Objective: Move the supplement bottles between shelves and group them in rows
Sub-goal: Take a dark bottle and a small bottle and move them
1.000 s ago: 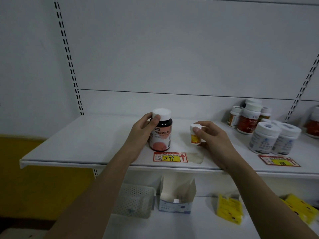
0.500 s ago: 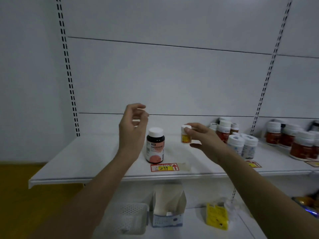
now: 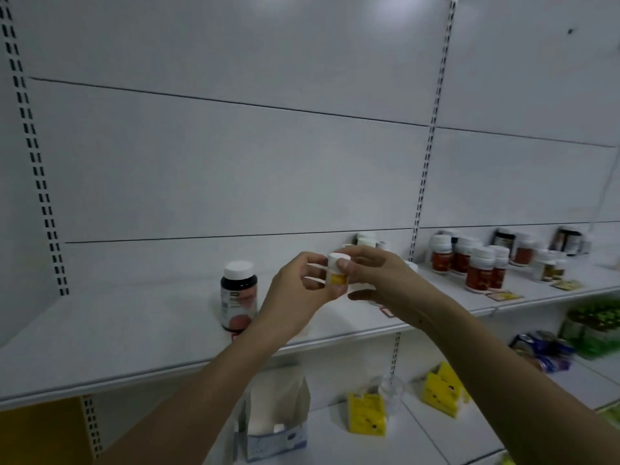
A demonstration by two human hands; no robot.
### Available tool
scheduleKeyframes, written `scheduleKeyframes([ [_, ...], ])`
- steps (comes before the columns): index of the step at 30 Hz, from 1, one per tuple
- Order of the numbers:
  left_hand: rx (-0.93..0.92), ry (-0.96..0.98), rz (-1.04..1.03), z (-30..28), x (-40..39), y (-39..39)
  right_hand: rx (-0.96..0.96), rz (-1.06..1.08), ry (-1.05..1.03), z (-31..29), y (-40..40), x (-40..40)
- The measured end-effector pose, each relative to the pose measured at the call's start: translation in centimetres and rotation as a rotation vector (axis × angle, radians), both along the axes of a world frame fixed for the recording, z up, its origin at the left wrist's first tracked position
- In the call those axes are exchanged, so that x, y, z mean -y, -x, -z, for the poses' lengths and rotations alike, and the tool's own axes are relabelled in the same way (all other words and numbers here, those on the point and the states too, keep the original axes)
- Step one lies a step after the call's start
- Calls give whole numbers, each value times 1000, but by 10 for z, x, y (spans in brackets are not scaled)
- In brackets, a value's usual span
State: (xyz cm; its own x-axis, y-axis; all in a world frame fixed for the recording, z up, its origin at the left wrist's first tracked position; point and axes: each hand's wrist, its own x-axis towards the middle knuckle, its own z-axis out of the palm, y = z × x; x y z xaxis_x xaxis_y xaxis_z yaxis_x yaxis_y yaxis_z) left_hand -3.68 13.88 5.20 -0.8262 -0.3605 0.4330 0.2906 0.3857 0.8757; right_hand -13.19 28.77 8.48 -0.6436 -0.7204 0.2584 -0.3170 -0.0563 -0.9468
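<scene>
Clearly early on: both the left hand (image 3: 298, 293) and right hand (image 3: 375, 276) pinch the small yellow bottle (image 3: 336, 272) above the shelf (image 3: 134, 330), where only the dark bottle (image 3: 238, 297) stands placed.

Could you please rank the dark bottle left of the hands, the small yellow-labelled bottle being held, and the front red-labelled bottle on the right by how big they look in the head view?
1. Dark bottle, clearly largest.
2. Front red-labelled bottle, though it stands farther away.
3. Small yellow-labelled bottle, partly covered by the left hand and right hand.

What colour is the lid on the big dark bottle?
White, on the big dark bottle in the head view.
</scene>
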Motion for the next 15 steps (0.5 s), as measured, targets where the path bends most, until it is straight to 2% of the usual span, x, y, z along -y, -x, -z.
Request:
scheduleKeyframes([
  [9,-36,-40,98,-2,-112,69,-395,245,-101,-13,46,-126],
  [15,0,-27,140,9,-237,134,-442,365,-148,-5,93,-250],
])
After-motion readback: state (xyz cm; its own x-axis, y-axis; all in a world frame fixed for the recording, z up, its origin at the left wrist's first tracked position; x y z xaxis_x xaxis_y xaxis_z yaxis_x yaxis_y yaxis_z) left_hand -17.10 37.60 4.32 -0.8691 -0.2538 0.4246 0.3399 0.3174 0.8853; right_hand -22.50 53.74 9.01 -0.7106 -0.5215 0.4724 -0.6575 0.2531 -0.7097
